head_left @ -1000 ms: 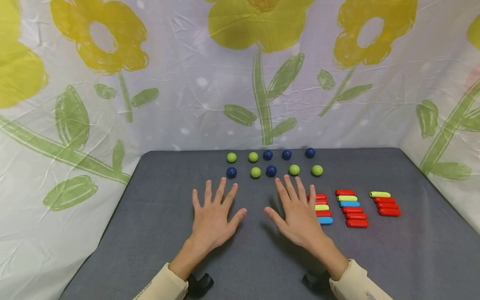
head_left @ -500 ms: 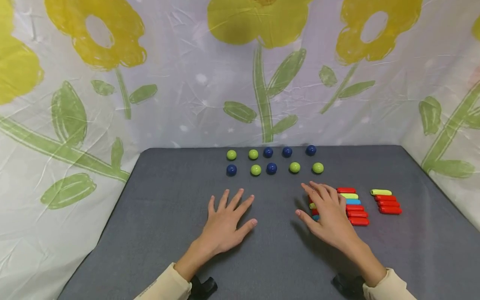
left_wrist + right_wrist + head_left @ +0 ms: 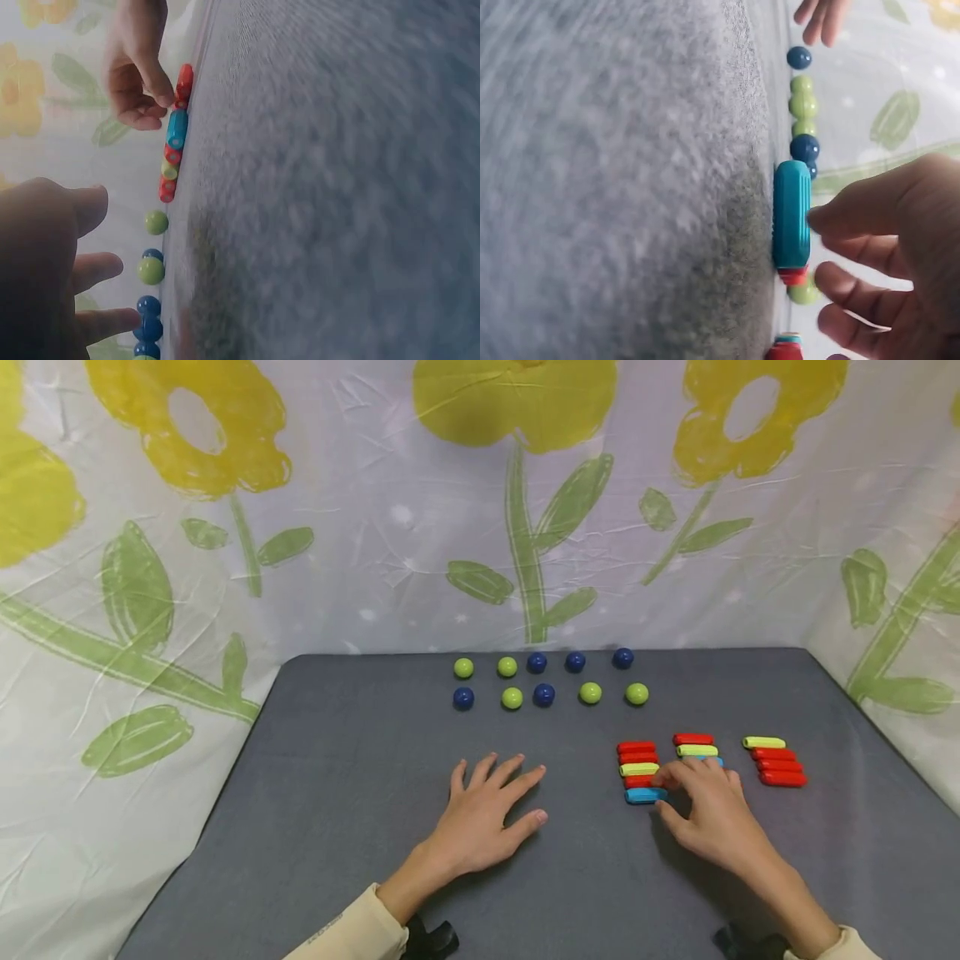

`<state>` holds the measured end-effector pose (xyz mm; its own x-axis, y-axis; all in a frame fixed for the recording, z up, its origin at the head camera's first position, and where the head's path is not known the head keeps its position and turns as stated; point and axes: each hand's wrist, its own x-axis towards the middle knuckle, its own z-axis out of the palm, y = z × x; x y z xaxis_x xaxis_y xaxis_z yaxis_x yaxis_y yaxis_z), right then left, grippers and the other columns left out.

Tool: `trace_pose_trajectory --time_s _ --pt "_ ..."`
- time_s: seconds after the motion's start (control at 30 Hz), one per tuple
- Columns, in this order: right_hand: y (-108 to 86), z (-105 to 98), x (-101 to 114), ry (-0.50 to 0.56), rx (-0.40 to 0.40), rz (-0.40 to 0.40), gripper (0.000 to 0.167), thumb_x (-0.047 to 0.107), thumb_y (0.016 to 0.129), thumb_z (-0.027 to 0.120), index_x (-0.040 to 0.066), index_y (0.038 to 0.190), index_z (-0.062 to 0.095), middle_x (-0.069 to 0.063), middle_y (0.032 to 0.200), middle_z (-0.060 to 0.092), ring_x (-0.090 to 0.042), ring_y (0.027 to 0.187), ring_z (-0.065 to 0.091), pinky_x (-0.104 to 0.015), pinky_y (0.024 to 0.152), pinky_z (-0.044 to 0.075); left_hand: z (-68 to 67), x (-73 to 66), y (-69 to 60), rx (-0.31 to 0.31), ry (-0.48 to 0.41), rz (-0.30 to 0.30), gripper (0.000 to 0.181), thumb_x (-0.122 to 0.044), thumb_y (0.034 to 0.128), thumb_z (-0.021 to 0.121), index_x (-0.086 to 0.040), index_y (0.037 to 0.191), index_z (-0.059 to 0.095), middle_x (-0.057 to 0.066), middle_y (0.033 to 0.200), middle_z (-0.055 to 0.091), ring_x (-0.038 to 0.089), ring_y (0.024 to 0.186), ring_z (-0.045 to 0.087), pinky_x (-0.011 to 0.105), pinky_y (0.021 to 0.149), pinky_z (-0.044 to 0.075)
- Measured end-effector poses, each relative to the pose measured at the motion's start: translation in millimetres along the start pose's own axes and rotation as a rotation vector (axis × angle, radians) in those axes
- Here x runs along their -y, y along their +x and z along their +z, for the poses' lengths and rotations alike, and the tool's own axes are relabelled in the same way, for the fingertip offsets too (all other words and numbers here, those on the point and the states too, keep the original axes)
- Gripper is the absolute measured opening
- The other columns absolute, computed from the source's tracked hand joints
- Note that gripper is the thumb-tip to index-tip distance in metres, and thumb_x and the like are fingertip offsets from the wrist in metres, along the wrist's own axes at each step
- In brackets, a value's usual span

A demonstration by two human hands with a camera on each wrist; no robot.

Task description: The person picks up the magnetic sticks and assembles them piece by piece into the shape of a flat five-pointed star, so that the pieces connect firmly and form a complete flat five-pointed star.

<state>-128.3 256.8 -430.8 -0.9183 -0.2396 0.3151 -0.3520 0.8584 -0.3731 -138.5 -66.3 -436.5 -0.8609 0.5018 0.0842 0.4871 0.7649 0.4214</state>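
My right hand (image 3: 712,814) hovers over the front of the left and middle columns of short plastic pieces, fingers bent downward. Its thumb and forefinger are apart at the right end of a blue ribbed piece (image 3: 643,796), the front one of the left column. In the right wrist view the thumb tip lies right beside this blue piece (image 3: 791,217); whether it touches cannot be told. Behind it lie red and yellow pieces (image 3: 638,769). The hand hides much of the middle column. My left hand (image 3: 480,827), fingers spread, is held low over the table and holds nothing.
Green balls (image 3: 590,693) and dark blue balls (image 3: 543,695) stand in two rows near the table's back edge. A third column of red pieces (image 3: 780,767) with a yellow one lies at the right. A flower-printed curtain (image 3: 360,543) encloses the grey table (image 3: 337,760).
My right hand has moved right and come down to the plastic pieces, its fingers bending. The left hand has drifted right and slightly nearer, still spread. The balls stay where they were.
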Motion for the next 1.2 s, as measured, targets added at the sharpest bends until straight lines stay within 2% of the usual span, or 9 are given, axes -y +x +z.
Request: trace_pose_trajectory --time_s 0.23,0.47,0.63,0.73,0.83,0.93,1.07,1.2 --pt "1.3 3.7 1.2 -0.020 0.045 -0.029 0.026 0.004 0.076 0.084 0.016 0.095 0.071 0.005 0.085 0.063 -0.016 0.086 0.052 -0.037 0.074 0.032 2.3 -1.3 -1.5 0.016 -0.027 -0.008 0.056 -0.056 0.1031 0.048 -0.033 0.155 0.044 0.004 0.160 0.044 0.040 0.150 0.033 0.075 0.115 0.014" --pt "6.5 12.3 14.6 0.011 0.083 -0.070 0.027 0.004 0.077 0.085 0.019 0.095 0.072 0.009 0.085 0.062 -0.011 0.083 0.053 -0.033 0.075 0.035 4.4 0.6 -2.2 0.035 -0.030 -0.034 0.055 -0.056 0.1029 0.049 -0.035 0.153 0.046 0.002 0.158 0.047 0.036 0.146 0.038 0.074 0.114 0.018" --pt "11.6 21.5 30.4 0.017 0.091 -0.114 0.027 0.005 0.077 0.086 0.021 0.093 0.072 0.011 0.084 0.061 -0.009 0.085 0.054 -0.033 0.075 0.036 6.3 1.7 -3.3 0.022 -0.013 -0.030 0.052 -0.054 0.1025 0.051 -0.035 0.151 0.049 0.000 0.151 0.052 0.030 0.136 0.045 0.070 0.110 0.024" --pt "16.0 27.5 38.4 0.022 0.090 -0.151 0.027 0.005 0.076 0.087 0.021 0.092 0.071 0.011 0.084 0.061 -0.009 0.085 0.056 -0.037 0.079 0.042 7.0 1.5 -3.2 0.008 0.002 -0.030 0.051 -0.053 0.1019 0.053 -0.034 0.149 0.052 -0.001 0.146 0.056 0.027 0.129 0.047 0.067 0.108 0.027" --pt "20.2 33.0 43.8 0.040 0.089 -0.179 0.027 0.006 0.076 0.087 0.021 0.092 0.071 0.011 0.084 0.061 -0.008 0.083 0.056 -0.036 0.078 0.046 6.9 1.4 -2.6 -0.004 0.022 -0.033 0.050 -0.053 0.1009 0.055 -0.035 0.147 0.054 -0.002 0.141 0.058 0.025 0.122 0.048 0.062 0.103 0.030" --pt "23.3 37.6 47.1 0.104 0.106 -0.188 0.026 0.005 0.078 0.085 0.020 0.094 0.072 0.010 0.086 0.063 -0.008 0.082 0.057 -0.031 0.075 0.047 7.3 2.1 -1.8 -0.025 0.043 -0.030 0.049 -0.053 0.0993 0.058 -0.035 0.145 0.057 -0.003 0.133 0.061 0.021 0.112 0.048 0.055 0.095 0.033" --pt "25.8 42.3 49.2 0.226 0.161 -0.161 0.024 0.004 0.081 0.083 0.018 0.099 0.073 0.007 0.090 0.066 -0.006 0.079 0.057 -0.025 0.071 0.049 9.0 3.4 -1.3 -0.055 0.061 -0.023 0.047 -0.052 0.0965 0.064 -0.034 0.140 0.062 -0.004 0.122 0.063 0.017 0.097 0.045 0.045 0.085 0.032" --pt "27.8 46.2 51.6 0.292 0.199 -0.147 0.023 0.004 0.083 0.081 0.017 0.100 0.073 0.005 0.092 0.066 -0.005 0.078 0.055 -0.023 0.069 0.049 10.9 4.8 -0.9 -0.078 0.063 -0.021 0.044 -0.051 0.0938 0.068 -0.033 0.134 0.067 -0.003 0.115 0.063 0.016 0.092 0.043 0.041 0.081 0.030"
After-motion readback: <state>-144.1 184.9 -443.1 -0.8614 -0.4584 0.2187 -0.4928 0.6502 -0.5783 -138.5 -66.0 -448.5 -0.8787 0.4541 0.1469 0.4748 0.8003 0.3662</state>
